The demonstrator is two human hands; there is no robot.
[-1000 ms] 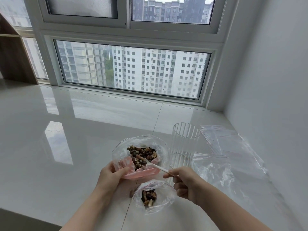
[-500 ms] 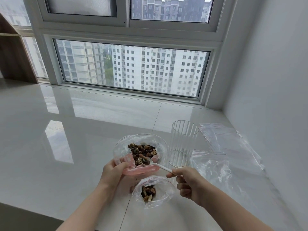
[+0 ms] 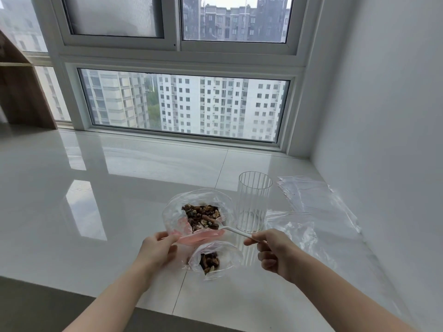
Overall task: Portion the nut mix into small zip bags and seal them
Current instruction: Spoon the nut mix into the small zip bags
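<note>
A large clear bag with a pink zip strip stands wide at its mouth on the glossy white counter, holding the nut mix. My left hand pinches its near pink rim. My right hand grips the handle of a white plastic spoon, whose bowl lies in the nuts. In front of the big bag lies a small clear zip bag, mouth wide, with some nuts inside.
A ribbed clear glass stands just right of the big bag. Several empty clear zip bags lie flat further right, near the white wall. The counter's front edge runs below my forearms. A window spans the back.
The spoon's bowl has stayed in the nut mix, shifting slightly. Both hands keep their holds; the view has tilted a little.
</note>
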